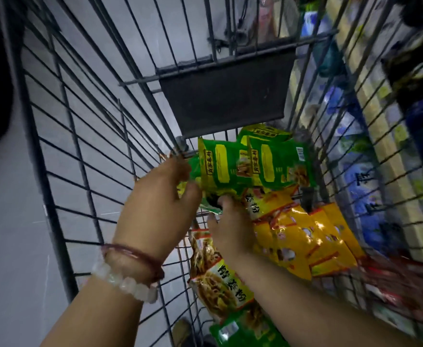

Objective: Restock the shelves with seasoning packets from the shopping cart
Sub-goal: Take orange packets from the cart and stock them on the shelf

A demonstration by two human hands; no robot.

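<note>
**Cart contents and hands, mid-restock**

Shopping cart [85, 156]: grey wire basket, dark flap panel [226, 96] at far end.
Green seasoning packets [250, 166]: several, fanned, raised over the cart's far middle.
Left hand [160, 204]: fingers and thumb curled round the fan's left edge; two bracelets [130, 269] on wrist.
Right hand [230, 226]: under the fan, thumb on its near lower edge; other fingers hidden, grip cannot be told.
Yellow packets [300, 236]: heaped on cart floor, right.
Noodle-print packet [218, 279]: cart floor, near.
Shelves [370, 136]: stocked, blurred, beyond cart's right side.
</note>
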